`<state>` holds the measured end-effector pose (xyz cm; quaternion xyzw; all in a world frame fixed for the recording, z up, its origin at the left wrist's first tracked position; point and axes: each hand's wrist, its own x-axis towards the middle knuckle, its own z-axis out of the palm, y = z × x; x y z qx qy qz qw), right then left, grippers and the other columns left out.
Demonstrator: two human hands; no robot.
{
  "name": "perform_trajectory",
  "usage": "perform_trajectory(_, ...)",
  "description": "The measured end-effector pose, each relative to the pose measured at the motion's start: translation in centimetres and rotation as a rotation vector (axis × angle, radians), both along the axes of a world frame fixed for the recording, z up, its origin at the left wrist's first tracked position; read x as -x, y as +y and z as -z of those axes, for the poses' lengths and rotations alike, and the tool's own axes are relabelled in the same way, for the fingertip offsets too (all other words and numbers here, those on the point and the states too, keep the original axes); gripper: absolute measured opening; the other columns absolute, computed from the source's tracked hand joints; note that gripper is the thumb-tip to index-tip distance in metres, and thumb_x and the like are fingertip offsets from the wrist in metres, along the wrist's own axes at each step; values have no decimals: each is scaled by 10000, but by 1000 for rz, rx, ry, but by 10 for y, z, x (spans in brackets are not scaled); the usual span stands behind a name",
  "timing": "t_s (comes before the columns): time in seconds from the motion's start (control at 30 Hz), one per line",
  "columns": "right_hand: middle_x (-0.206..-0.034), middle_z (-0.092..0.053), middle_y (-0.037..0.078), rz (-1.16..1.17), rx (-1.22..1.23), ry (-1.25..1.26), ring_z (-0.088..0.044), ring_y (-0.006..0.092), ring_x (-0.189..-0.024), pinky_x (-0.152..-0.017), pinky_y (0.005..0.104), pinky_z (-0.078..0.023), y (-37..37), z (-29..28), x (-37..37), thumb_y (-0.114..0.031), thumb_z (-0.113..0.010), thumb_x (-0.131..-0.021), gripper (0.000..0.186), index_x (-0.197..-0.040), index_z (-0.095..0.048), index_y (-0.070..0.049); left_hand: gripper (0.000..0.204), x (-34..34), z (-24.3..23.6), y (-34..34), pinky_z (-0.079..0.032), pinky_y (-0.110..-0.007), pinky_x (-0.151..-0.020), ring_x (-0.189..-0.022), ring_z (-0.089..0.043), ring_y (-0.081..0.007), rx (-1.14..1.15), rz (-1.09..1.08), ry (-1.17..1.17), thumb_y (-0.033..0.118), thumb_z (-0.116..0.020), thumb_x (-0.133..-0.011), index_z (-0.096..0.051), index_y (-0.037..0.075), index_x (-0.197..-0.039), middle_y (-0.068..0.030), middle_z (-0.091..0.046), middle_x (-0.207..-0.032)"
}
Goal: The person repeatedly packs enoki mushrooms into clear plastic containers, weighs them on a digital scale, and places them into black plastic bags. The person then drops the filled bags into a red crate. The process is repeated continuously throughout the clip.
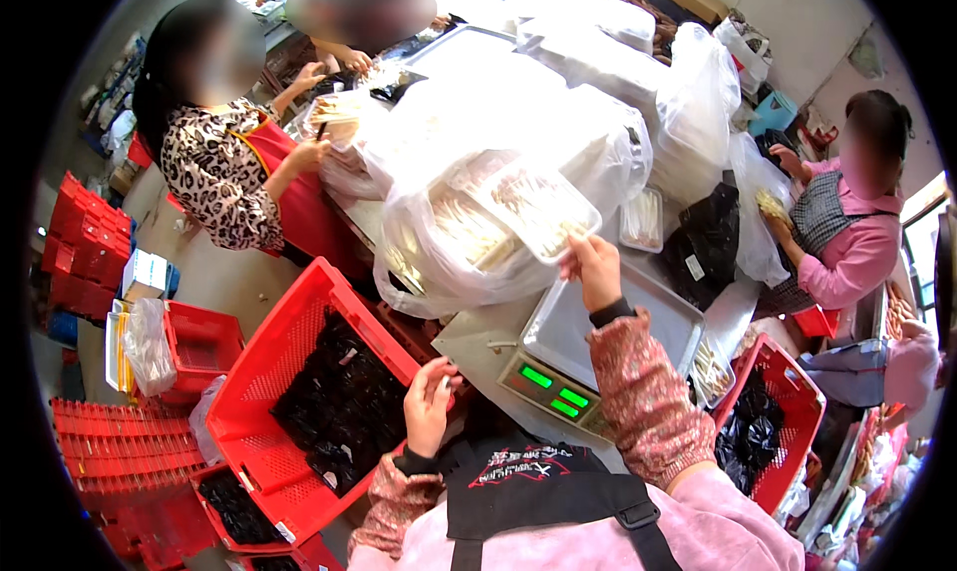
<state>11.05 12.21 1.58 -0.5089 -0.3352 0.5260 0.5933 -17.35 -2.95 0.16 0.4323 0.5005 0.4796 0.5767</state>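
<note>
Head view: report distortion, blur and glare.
Head view: fisheye bends the scale edges and leaves black corners; the right hand on the clear tray is sharp; glare whitens the plastic bags; the left hand shows slight blur.

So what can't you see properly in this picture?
- Head view: what the right hand pinches at the clear tray is too small to tell.
- Whether the left hand holds anything: fingers curl over it.
- The scale digits: too small.
- The red basket bottom: dark packets cover it.
</note>
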Motion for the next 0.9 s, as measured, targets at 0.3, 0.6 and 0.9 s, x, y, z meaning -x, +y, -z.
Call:
perform_trajectory(0.3,-671,-635,105,-173,126,311,-598,178,-490,-463,255,-454,-183,-41,24,-198,-535,-940,265,-749,-546,-15,987,-93,16,58,-303,-436,-1077,-1307,-358,-296,-28,187,-862,748,-383,-807,-121,61,-1465,-152,-314,-1447)
perform_trajectory(0.6,-1069,-608,129,-131,166,111,-633,192,-840,-712,277,-489,-207,-38,-42,-519,-299,-981,545,-1162,-477,-38,649,-135,-56,45,-378,-467,-1030,-1208,-477,-295,420,263,-1120,584,-264,-948,-398,92,-1349,-98,-491,-1312)
perform_trajectory(0.9,-1100,-620,107,-494,383,257,-654,205,-871,-662,285,-528,-182,-49,-53,-462,-379,-974,518,-1320,-411,-78,632,-140,-26,19,-396,-587,-969,-1163,-506,-336,732,205,-911,618,-414,-895,-447,114,-1274,-125,-522,-1254)
